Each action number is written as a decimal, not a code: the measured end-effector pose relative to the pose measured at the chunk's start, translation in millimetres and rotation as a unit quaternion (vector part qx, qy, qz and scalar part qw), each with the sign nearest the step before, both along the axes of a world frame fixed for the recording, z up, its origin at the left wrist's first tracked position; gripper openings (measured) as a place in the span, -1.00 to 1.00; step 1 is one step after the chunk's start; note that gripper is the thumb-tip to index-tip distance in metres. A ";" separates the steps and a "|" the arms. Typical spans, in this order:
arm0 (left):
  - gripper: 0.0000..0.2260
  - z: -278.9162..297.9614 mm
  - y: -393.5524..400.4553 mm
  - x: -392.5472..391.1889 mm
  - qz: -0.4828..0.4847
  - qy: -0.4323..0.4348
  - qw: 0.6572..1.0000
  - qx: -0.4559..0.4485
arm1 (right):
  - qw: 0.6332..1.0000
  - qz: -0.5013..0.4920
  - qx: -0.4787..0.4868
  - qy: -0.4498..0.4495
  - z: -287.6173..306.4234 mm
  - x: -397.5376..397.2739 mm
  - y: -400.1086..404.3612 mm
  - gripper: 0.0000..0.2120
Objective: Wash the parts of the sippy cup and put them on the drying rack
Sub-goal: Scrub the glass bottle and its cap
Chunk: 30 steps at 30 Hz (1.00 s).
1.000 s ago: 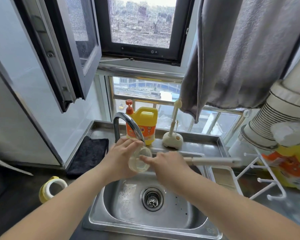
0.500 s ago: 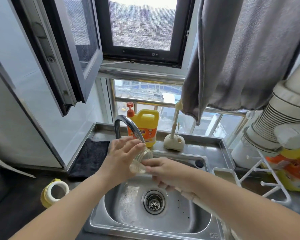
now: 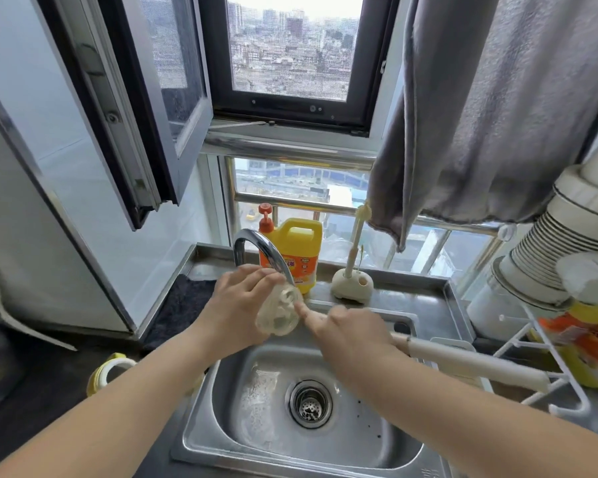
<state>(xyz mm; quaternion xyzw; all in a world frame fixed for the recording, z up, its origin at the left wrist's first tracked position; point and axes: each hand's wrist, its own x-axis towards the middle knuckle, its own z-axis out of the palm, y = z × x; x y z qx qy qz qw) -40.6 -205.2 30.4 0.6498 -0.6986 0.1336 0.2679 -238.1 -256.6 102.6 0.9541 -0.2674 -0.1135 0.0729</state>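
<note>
My left hand [image 3: 237, 305] grips the clear sippy cup body [image 3: 279, 313], tilted on its side over the sink [image 3: 256, 453] just under the faucet [image 3: 261, 251]. My right hand [image 3: 351, 331] holds a white bottle brush by its long handle [image 3: 470, 362], which points right; the brush end goes into the cup's mouth and is mostly hidden. A yellow and white sippy cup lid [image 3: 106, 372] lies on the dark counter at the left. The white drying rack [image 3: 546, 370] stands at the right of the sink.
A yellow detergent jug [image 3: 296, 253] and a cream brush holder [image 3: 353, 282] stand behind the sink. A dark cloth [image 3: 180, 305] lies at the back left. A grey towel [image 3: 491, 108] hangs above the right side. A white ribbed duct [image 3: 546, 250] sits at the right.
The brush handle has swung back up to point right over the rack, after dipping toward the sink's front. The cup stays under the faucet in my left hand.
</note>
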 end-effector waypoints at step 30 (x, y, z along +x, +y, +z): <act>-0.21 15.3 36.6 12.4 0.078 -0.106 0.991 0.026 | 0.956 0.000 0.273 -0.106 12.1 18.2 21.8 -0.53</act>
